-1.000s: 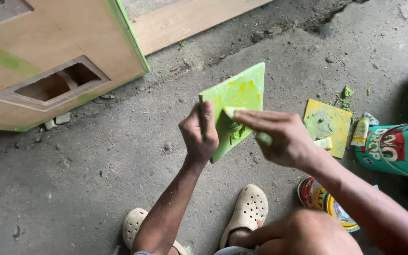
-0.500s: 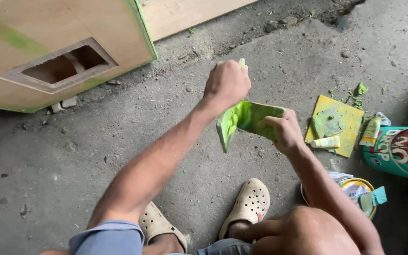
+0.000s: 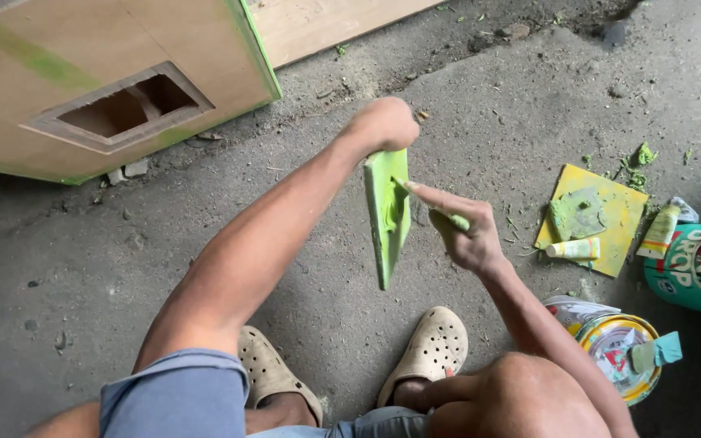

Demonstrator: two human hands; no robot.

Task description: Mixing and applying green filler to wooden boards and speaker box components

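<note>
A wooden cabinet panel (image 3: 107, 89) with a rectangular cutout and green-smeared edges leans at the upper left of the rough grey concrete floor (image 3: 496, 105). Held above the floor's middle, a green-coated board (image 3: 386, 215) hangs edge-on, its top clamped in the left hand (image 3: 383, 126). The right hand (image 3: 458, 229), just right of it, is closed on a small green scraper pressed to the board's face. Half a second ago the board lay flatter and lower. A yellow square, tubes and tins sit at the right edge.
</note>
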